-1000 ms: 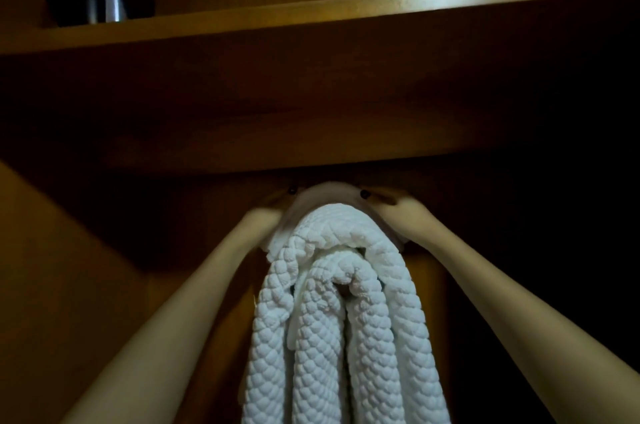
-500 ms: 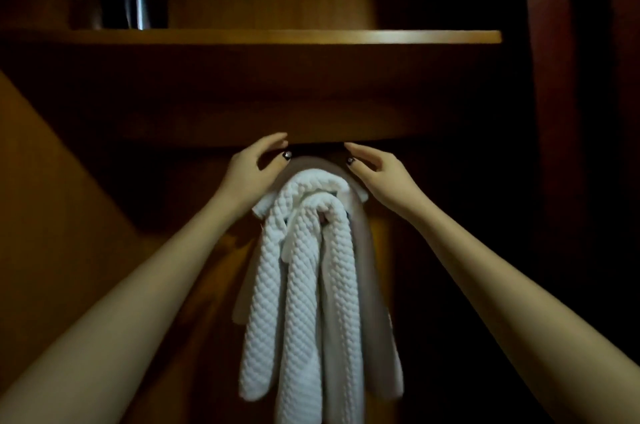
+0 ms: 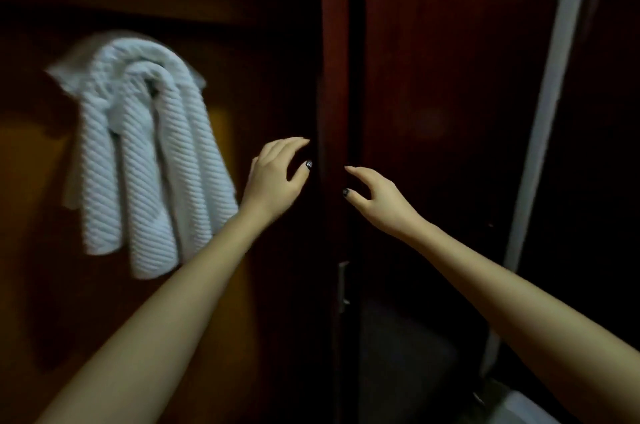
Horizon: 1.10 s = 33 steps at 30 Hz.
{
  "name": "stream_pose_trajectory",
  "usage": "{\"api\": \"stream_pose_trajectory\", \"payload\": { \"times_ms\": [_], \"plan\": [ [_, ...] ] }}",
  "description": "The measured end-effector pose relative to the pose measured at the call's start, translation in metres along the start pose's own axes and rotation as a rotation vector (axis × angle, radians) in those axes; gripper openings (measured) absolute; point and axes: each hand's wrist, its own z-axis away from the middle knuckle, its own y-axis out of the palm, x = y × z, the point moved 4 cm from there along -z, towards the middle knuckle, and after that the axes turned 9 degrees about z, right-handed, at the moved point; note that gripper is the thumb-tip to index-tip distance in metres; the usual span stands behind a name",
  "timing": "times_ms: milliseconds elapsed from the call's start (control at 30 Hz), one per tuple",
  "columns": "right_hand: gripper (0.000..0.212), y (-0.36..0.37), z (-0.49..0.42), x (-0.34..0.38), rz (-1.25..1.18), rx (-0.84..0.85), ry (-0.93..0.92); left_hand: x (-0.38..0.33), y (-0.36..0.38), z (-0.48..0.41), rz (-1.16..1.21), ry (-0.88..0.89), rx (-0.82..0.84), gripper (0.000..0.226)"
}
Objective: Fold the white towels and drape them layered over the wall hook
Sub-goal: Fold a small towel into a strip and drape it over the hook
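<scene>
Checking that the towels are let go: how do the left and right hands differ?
The left hand sits higher than the right hand. The left hand is nearer the white towels; the right hand is before the dark door panel. Both are open and hold nothing.

Dark wooden post (image 3: 335, 77) straight ahead, hung white towels (image 3: 138, 153) bulging out at left, open gap between them

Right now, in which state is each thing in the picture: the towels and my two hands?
white towels: folded, layered, hanging draped; the hook beneath is hidden; no hand touches them.
left hand: open, fingers relaxed, holds nothing, to the right of the towels.
right hand: open, fingers loosely spread, holds nothing, in front of the dark wooden panel.
</scene>
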Motion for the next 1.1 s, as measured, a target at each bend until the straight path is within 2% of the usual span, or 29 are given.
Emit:
{"api": "stream_pose_trajectory", "payload": {
  "times_ms": [100, 267, 500, 733, 900, 1100],
  "plan": [
    [0.052, -0.022, 0.043, -0.063, 0.127, 0.039, 0.135, -0.024, 0.076, 0.017, 0.073, 0.028, 0.178, 0.043],
    [0.053, -0.056, 0.116, -0.162, 0.243, 0.075, 0.343, -0.071, 0.196, 0.036, 0.178, 0.045, 0.380, 0.046],
    [0.051, -0.112, 0.184, -0.306, 0.340, 0.099, 0.571, -0.153, 0.361, 0.037, 0.306, 0.118, 0.542, 0.050],
    [0.056, -0.157, 0.224, -0.471, 0.355, 0.155, 0.753, -0.203, 0.533, 0.024, 0.364, 0.096, 0.682, 0.050],
    [0.057, -0.164, 0.249, -0.568, 0.332, 0.190, 0.874, -0.220, 0.636, 0.030, 0.375, 0.067, 0.794, 0.050],
    [0.058, -0.131, 0.277, -0.669, 0.277, 0.258, 1.012, -0.213, 0.750, 0.052, 0.392, 0.038, 0.952, 0.050]
  ]
}}
